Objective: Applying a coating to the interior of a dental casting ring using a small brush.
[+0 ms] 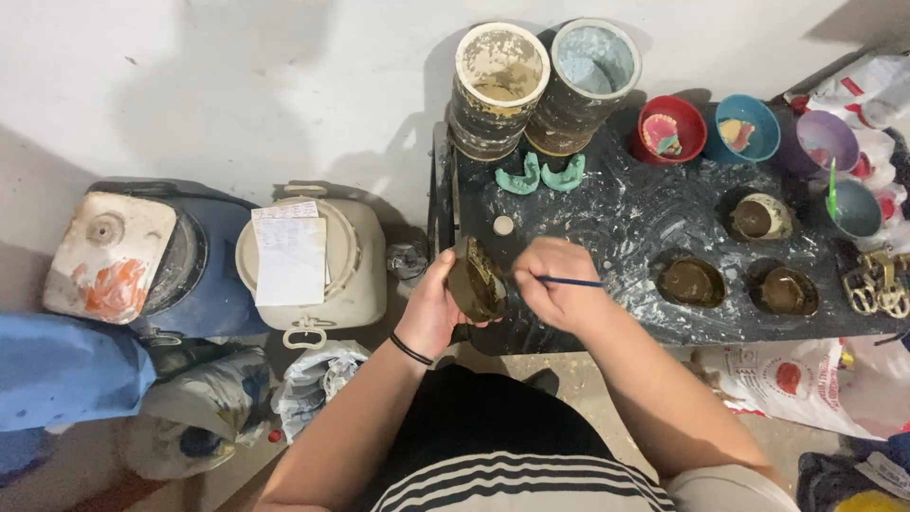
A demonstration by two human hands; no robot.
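We sit over a dark, plaster-spattered table (607,228) crowded with tubs and small bowls. Our left hand (431,308) grasps a brass mould half (477,280) tilted at the table's near edge, likely to face the brush. Our right hand (559,284), wrist bent, pinches a thin blue-handled brush (572,282) against it.

Even, fairly bright light from above; soft shadows fall on the pale wall (237,85) behind the tubs; edges bend slightly; focus stays reasonably sharp.
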